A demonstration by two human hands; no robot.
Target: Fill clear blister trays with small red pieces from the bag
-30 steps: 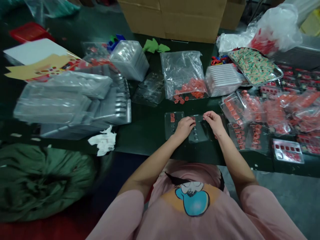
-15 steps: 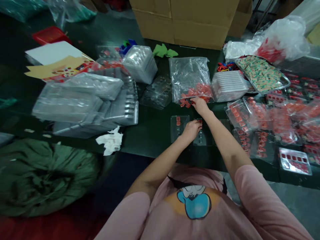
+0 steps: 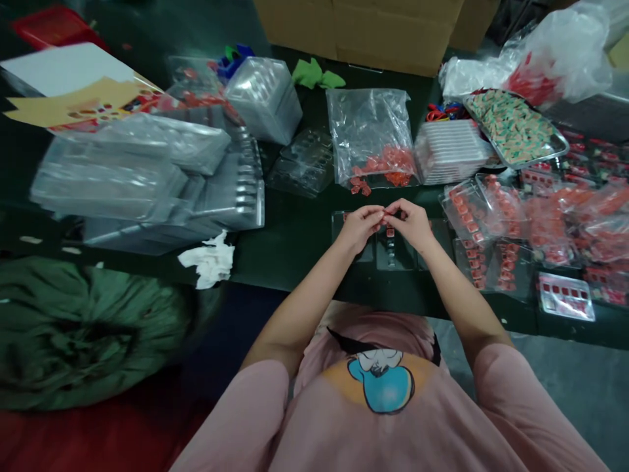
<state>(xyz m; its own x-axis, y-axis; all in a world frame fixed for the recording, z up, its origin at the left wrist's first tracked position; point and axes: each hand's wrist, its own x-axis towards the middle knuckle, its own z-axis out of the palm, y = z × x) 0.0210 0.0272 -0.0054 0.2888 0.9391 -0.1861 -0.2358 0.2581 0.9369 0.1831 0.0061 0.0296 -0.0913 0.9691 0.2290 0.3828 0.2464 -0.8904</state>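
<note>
My left hand (image 3: 361, 227) and my right hand (image 3: 409, 223) meet fingertip to fingertip over the front of the table. Both are closed in a pinch around a small red plastic piece (image 3: 384, 213), which the fingers mostly cover. Just below them lies a clear plastic blister tray (image 3: 403, 258) with a column of small square pockets; a red piece (image 3: 390, 233) sits in its upper part. Another clear tray lies partly under my left hand. Beyond the hands, loose red pieces (image 3: 361, 186) spill from the mouth of a clear plastic bag (image 3: 366, 121).
Stacked clear trays (image 3: 132, 177) and crumpled white tissue (image 3: 211, 261) are at the left. At the right are filled red-piece trays (image 3: 466, 213), a tray of green-and-tan pieces (image 3: 515, 128) and a tray stack (image 3: 449, 152). A cardboard box (image 3: 383, 33) stands behind.
My right hand has come back from the red pieces at the bag's mouth to join my left hand. My left hand has risen slightly off the tray. The view has shifted a little.
</note>
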